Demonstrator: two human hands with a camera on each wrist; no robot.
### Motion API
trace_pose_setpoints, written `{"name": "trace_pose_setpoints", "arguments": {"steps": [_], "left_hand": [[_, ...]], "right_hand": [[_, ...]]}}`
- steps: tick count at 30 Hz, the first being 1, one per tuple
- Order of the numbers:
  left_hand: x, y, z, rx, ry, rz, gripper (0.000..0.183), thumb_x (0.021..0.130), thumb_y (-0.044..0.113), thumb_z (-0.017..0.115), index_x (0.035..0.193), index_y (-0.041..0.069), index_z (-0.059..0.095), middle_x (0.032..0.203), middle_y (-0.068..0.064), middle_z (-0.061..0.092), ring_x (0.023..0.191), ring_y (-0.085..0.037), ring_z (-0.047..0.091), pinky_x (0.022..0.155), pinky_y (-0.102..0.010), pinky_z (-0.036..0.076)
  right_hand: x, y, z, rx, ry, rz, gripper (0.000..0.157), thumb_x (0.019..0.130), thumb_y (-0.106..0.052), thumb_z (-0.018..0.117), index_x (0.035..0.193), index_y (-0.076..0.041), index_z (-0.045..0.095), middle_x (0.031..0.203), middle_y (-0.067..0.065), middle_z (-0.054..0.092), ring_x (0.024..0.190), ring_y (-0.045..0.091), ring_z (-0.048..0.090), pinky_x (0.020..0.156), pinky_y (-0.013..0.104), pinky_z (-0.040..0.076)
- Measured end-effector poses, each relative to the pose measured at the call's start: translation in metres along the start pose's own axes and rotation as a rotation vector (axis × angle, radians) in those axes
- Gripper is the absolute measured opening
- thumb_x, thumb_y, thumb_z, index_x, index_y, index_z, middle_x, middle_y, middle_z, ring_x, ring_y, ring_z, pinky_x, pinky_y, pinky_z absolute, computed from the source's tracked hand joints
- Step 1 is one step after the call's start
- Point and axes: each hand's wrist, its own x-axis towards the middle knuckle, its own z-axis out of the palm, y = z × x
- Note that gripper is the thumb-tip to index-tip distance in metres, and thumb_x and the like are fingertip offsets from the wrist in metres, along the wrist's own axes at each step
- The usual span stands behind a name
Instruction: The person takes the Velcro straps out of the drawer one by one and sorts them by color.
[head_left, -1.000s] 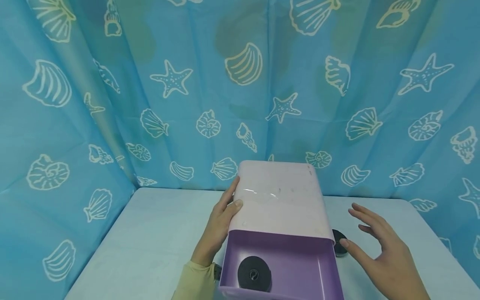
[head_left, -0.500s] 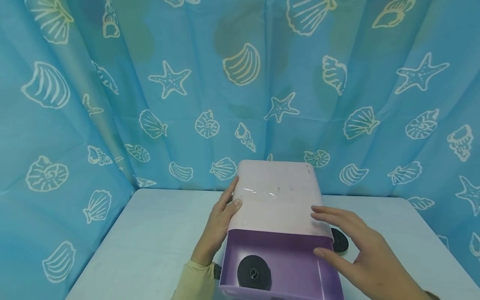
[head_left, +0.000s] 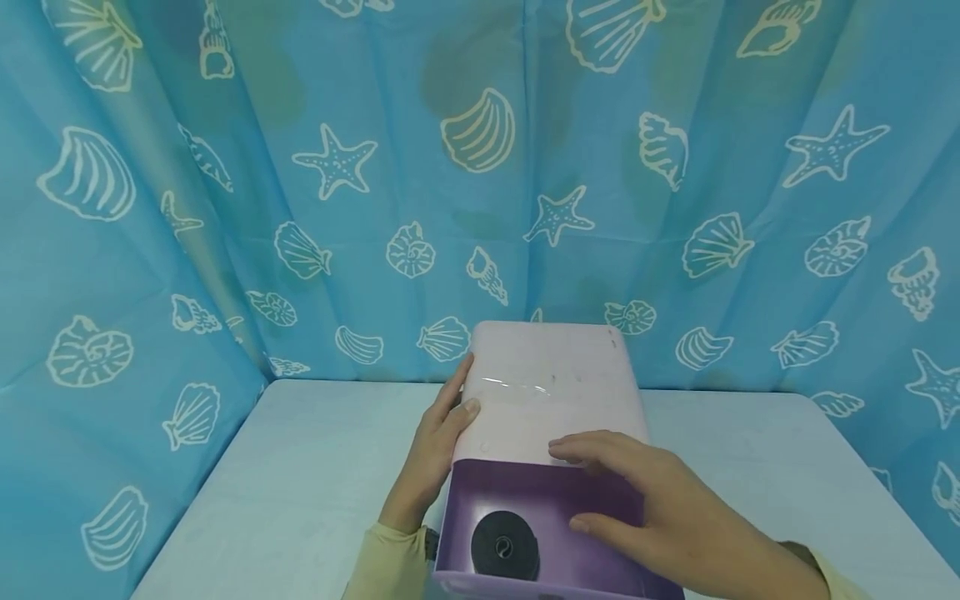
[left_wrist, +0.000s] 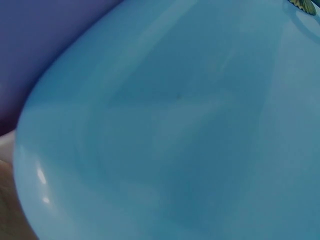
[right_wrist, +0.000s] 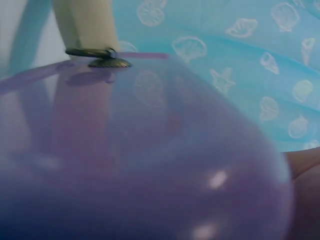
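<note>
A pale pink box stands on the table with its purple drawer pulled out toward me. Inside the drawer, on the left, lies a black coiled roll of strap. My left hand rests along the box's left side, fingers straight and thumb on the top edge. My right hand is over the drawer's right half, fingers apart and the fingertips overlapping the box's front edge. Nothing shows between its fingers and thumb. In the right wrist view a glossy purple surface fills the lower part.
The pale table spreads on both sides of the box. Behind and to the left hangs a blue curtain with white shell and starfish prints. A small brass-coloured shell-like piece shows in the right wrist view.
My right hand has moved left from beside the box to over the drawer. A second black roll, on the table right of the box, is now hidden. My left hand stays put.
</note>
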Motion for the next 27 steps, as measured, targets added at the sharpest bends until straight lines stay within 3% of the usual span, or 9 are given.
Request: {"name": "trace_pose_setpoints", "arguments": {"steps": [7,11,18,21,27], "left_hand": [[0.000,0.000,0.001,0.014,0.009,-0.009,0.056,0.105,0.028,0.047,0.159,0.033,0.030,0.163,0.009,0.025,0.149,-0.015,0.023,0.117,-0.049,0.022],[-0.001,0.001,0.001,0.013,0.011,-0.016,0.056,0.105,0.028,0.046,0.158,0.035,0.030,0.163,0.010,0.026,0.148,-0.016,0.025,0.116,-0.049,0.024],[-0.001,0.000,0.001,0.012,0.004,-0.013,0.056,0.106,0.029,0.046,0.159,0.034,0.030,0.163,0.009,0.026,0.148,-0.018,0.026,0.115,-0.051,0.025],[-0.001,0.001,0.000,0.016,0.012,-0.017,0.056,0.105,0.029,0.046,0.159,0.034,0.030,0.163,0.008,0.027,0.147,-0.019,0.028,0.114,-0.051,0.027],[-0.001,0.000,0.001,0.007,0.009,-0.019,0.056,0.106,0.029,0.046,0.159,0.035,0.030,0.162,0.006,0.029,0.146,-0.021,0.032,0.113,-0.052,0.030]], "right_hand": [[0.008,0.001,-0.002,0.073,-0.109,-0.043,0.051,0.093,-0.020,0.074,0.140,-0.016,0.054,0.129,-0.002,0.064,0.109,0.013,0.064,0.091,0.028,0.053],[0.014,-0.002,-0.005,0.155,-0.205,-0.009,0.046,0.097,-0.025,0.069,0.139,-0.018,0.054,0.128,-0.001,0.064,0.108,0.013,0.065,0.089,0.032,0.055],[0.023,-0.007,-0.014,0.100,-0.381,0.008,0.044,0.099,-0.037,0.064,0.139,-0.019,0.055,0.131,-0.004,0.063,0.112,0.011,0.062,0.091,0.033,0.054],[0.031,-0.008,-0.016,0.117,-0.444,0.057,0.047,0.099,-0.039,0.063,0.139,-0.016,0.057,0.132,-0.004,0.062,0.114,0.010,0.062,0.093,0.033,0.053],[0.045,-0.010,-0.011,0.254,-0.551,0.164,0.049,0.098,-0.036,0.067,0.139,-0.011,0.058,0.133,-0.003,0.063,0.116,0.009,0.062,0.095,0.029,0.052]]}}
